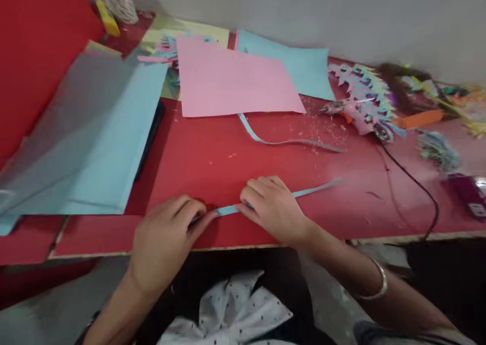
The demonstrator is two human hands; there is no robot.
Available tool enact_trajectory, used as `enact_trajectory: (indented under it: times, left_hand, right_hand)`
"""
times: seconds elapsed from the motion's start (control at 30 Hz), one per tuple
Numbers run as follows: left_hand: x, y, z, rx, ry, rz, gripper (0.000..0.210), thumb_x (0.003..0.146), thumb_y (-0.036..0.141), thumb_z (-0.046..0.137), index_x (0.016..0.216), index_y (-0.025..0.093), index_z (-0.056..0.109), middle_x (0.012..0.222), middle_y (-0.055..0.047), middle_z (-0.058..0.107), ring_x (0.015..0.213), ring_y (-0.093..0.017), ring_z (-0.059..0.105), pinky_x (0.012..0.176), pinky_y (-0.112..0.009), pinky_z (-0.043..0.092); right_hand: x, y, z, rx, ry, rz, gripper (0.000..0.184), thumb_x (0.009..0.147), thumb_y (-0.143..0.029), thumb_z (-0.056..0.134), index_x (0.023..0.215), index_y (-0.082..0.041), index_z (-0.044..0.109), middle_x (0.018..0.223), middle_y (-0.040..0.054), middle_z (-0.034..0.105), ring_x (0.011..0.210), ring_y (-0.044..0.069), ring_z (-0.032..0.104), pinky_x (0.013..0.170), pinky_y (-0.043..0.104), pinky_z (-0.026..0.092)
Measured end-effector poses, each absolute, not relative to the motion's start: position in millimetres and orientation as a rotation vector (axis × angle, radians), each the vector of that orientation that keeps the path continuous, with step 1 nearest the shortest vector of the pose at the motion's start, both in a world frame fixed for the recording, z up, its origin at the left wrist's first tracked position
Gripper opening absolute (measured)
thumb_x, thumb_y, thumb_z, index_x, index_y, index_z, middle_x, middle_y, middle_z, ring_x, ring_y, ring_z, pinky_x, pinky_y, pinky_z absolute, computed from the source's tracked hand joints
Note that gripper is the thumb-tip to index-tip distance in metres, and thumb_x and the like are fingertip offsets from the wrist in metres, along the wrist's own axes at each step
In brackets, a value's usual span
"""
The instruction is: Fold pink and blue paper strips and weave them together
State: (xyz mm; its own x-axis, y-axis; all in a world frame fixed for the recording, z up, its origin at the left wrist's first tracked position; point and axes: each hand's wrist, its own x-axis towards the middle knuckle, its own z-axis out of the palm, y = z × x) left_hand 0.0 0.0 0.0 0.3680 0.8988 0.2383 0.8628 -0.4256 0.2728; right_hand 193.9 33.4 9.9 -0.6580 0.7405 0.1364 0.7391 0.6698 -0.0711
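A narrow light-blue paper strip [228, 211] runs between my two hands near the table's front edge. My left hand [167, 231] is closed on the strip's left end, its thumb lying along the paper. Further right, my right hand [271, 205] has its fingers curled over the same strip, and the free end stretches out past it to the right. Behind them a second blue paper strip [261, 140] lies curved on the table, partly under a pink paper sheet [235, 79].
Large blue sheets [87, 132] cover the left side, over a dark flat object. Another blue sheet [304, 66] lies at the back. On the right sit a glue gun [337, 107] with a cord, a folded-paper piece [364, 89] and a purple box-like item [467, 195].
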Motion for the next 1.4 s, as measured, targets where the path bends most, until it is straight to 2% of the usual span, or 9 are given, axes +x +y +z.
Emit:
enact_trajectory:
  times: [0.3, 0.43, 0.5, 0.63, 0.77, 0.87, 1.0, 1.2, 1.4]
  left_hand:
    - [-8, -15, 13, 2.454, 1.981, 0.398, 0.027, 0.085, 0.036, 0.038, 0.072, 0.021, 0.055, 0.065, 0.0, 0.061, 0.055, -0.016, 0.055, 0.046, -0.026, 0.033]
    - [-1, -15, 13, 2.756, 1.763, 0.481, 0.025, 0.086, 0.022, 0.035, 0.099, 0.017, 0.056, 0.089, -0.006, 0.063, 0.074, -0.02, 0.056, 0.062, -0.031, 0.039]
    - [4, -14, 11, 2.843, 1.615, 0.512, 0.027, 0.085, 0.019, 0.036, 0.104, 0.017, 0.055, 0.091, -0.006, 0.063, 0.075, -0.019, 0.056, 0.066, -0.032, 0.039]
    - [13, -12, 11, 2.732, 1.624, 0.521, 0.022, 0.086, 0.022, 0.039, 0.094, 0.017, 0.058, 0.085, -0.005, 0.063, 0.075, -0.019, 0.055, 0.064, -0.031, 0.038]
    - [14, -9, 12, 2.744, 1.625, 0.533, 0.021, 0.085, 0.02, 0.039, 0.081, 0.019, 0.059, 0.077, -0.003, 0.064, 0.072, -0.019, 0.054, 0.062, -0.031, 0.036]
    - [12, -7, 11, 2.799, 1.578, 0.565, 0.023, 0.086, 0.017, 0.038, 0.081, 0.019, 0.06, 0.073, -0.001, 0.064, 0.067, -0.017, 0.055, 0.062, -0.031, 0.036]
    - [7, -4, 6, 2.704, 1.546, 0.673, 0.025, 0.086, 0.026, 0.039, 0.076, 0.02, 0.06, 0.07, 0.0, 0.064, 0.064, -0.014, 0.056, 0.06, -0.027, 0.039]
    - [3, 0, 3, 2.442, 1.593, 0.777, 0.028, 0.085, 0.033, 0.042, 0.067, 0.019, 0.058, 0.068, 0.0, 0.061, 0.064, -0.012, 0.056, 0.059, -0.024, 0.041]
    - [6, 3, 3, 2.37, 1.725, 0.685, 0.031, 0.084, 0.036, 0.042, 0.061, 0.018, 0.054, 0.06, 0.001, 0.057, 0.059, -0.013, 0.054, 0.054, -0.024, 0.036]
  right_hand:
    - [194, 36, 14, -1.162, -2.792, -0.046, 0.018, 0.081, -0.029, 0.052, 0.067, -0.017, 0.054, 0.069, 0.0009, 0.055, 0.066, 0.015, 0.042, 0.062, 0.028, 0.022]
    - [194, 37, 13, -1.157, -2.79, -0.042, 0.02, 0.082, -0.03, 0.05, 0.068, -0.017, 0.054, 0.07, 0.0012, 0.054, 0.067, 0.014, 0.042, 0.062, 0.028, 0.022]
    - [195, 37, 12, -1.138, -2.778, -0.038, 0.02, 0.083, -0.03, 0.048, 0.069, -0.017, 0.053, 0.07, 0.0013, 0.054, 0.066, 0.014, 0.042, 0.063, 0.028, 0.023]
    - [197, 35, 12, -1.01, -2.735, -0.065, 0.023, 0.087, -0.028, 0.041, 0.072, -0.016, 0.054, 0.069, 0.0011, 0.053, 0.067, 0.014, 0.042, 0.072, 0.028, 0.027]
    - [196, 29, 15, -0.816, -2.747, -0.125, 0.023, 0.088, -0.013, 0.035, 0.079, -0.016, 0.057, 0.069, -0.0003, 0.054, 0.067, 0.012, 0.042, 0.082, 0.031, 0.027]
    - [195, 24, 16, -0.801, -2.724, -0.083, 0.025, 0.087, -0.01, 0.035, 0.079, -0.014, 0.058, 0.071, 0.0016, 0.056, 0.067, 0.012, 0.043, 0.074, 0.028, 0.032]
    - [194, 24, 14, -0.915, -2.697, 0.13, 0.024, 0.087, -0.018, 0.039, 0.075, -0.014, 0.06, 0.074, 0.0031, 0.057, 0.068, 0.012, 0.045, 0.061, 0.024, 0.033]
    - [189, 33, 14, -1.053, -2.71, 0.28, 0.032, 0.089, -0.028, 0.035, 0.075, -0.015, 0.061, 0.071, 0.0028, 0.056, 0.064, 0.011, 0.044, 0.057, 0.023, 0.03]
    - [186, 41, 18, -1.054, -2.812, 0.239, 0.026, 0.087, -0.027, 0.04, 0.073, -0.017, 0.059, 0.068, 0.0009, 0.052, 0.062, 0.011, 0.041, 0.057, 0.025, 0.024]
